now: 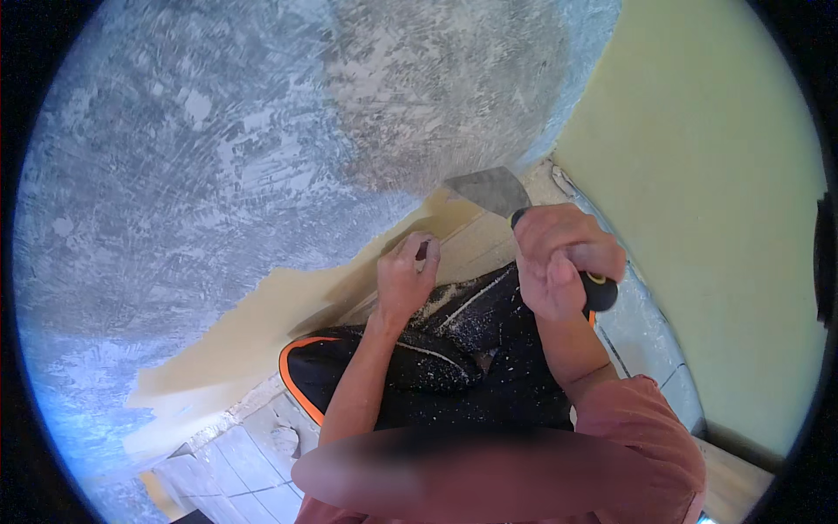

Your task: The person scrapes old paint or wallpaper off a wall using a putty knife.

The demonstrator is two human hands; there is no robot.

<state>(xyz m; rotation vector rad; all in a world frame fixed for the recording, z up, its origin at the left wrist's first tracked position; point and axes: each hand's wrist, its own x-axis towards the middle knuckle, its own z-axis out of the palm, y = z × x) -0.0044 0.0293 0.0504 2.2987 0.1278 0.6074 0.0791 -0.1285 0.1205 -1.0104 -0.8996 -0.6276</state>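
My right hand grips the black and yellow handle of a wide-bladed putty knife. Its metal blade points up and left, its edge at the foot of the mottled grey wall; whether it touches is unclear. My left hand, dusty at the fingertips, is loosely curled beside the lower wall, thumb close to the fingers, with nothing visible in it. Along the bottom of the grey coating, a bare cream-yellow strip has a ragged upper edge. My dark trousers with orange trim are sprinkled with pale flakes.
A smooth pale yellow-green wall rises on the right and meets the grey wall in a corner. Debris lies in that corner. Floor tiles show at lower left, with a broken pale chunk on them. Dusty sheeting lines the right wall's base.
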